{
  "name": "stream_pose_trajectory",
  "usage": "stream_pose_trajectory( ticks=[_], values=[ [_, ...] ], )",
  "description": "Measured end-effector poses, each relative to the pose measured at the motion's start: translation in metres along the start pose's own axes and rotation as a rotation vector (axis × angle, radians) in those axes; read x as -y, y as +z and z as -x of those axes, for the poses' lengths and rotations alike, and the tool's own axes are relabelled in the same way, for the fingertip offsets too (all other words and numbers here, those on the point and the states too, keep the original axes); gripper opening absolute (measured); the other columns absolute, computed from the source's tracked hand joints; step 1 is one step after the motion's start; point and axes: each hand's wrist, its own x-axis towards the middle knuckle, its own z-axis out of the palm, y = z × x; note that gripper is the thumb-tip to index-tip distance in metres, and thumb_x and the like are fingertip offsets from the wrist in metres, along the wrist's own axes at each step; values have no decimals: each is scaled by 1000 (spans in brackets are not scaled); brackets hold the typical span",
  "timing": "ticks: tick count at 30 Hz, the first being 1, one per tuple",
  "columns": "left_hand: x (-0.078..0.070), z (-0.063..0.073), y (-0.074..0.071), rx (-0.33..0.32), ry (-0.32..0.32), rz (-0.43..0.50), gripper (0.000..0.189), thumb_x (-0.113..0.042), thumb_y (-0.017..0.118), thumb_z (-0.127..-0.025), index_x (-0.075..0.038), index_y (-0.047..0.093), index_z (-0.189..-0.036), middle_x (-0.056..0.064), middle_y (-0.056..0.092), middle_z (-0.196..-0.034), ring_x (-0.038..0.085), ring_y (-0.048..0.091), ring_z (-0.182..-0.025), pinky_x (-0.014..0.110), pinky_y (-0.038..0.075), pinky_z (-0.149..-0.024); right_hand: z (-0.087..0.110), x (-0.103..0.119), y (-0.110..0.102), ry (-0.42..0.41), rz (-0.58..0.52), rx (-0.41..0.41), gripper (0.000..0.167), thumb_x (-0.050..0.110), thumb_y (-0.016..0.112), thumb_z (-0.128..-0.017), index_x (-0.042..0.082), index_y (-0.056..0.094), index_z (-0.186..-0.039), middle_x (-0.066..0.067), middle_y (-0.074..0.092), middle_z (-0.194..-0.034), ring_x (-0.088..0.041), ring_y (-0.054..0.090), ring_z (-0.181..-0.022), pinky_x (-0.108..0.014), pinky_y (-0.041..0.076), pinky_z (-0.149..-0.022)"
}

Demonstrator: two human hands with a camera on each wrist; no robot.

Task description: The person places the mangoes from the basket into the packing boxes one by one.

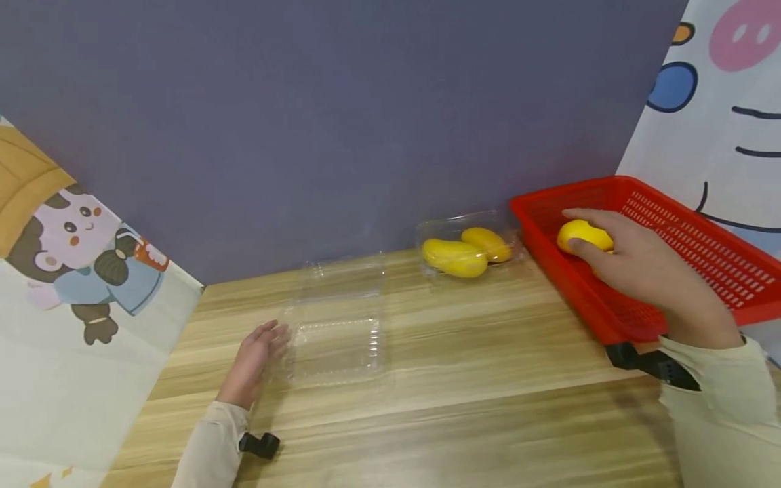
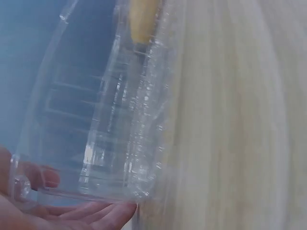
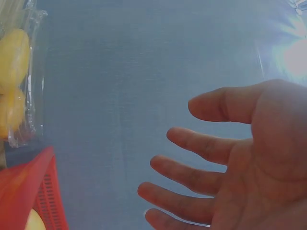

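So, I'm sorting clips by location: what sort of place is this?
Probably a small staged work booth: a pale wood-grain tabletop set before a plain grey-blue upright backdrop, with a white cartoon-printed panel at either side.

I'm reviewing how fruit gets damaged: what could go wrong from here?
The yellow fruit could slip if lifted now, as the right grip is over it with thumb and fingers apart. On the way out, it might bump the side of the red basket or the filled clear container beside that. The left grip, at the edge of the open container, might nudge it, since it looks thin and light.
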Motion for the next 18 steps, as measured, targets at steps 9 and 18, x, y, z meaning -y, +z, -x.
stream_pose_trajectory(
  ticks=[9,18],
  values=[
    [1,-1,17,82,16,61,50,-15,23,-109,4,22,-155,22,24,-163,36,32,-148,39,36,-118,-4,-9,-5,31,-17,38,60,43,44,-103,17,32,-156,-28,30,-156,-53,29,-134,-80,29,-99],
    [4,4,31,106,67,40,50,-17,23,-110,3,20,-156,20,22,-164,37,31,-148,40,34,-118,-27,-18,-23,63,-7,121,63,43,37,-105,14,22,-159,-32,23,-158,-55,26,-134,-79,28,-100]
  ],
)
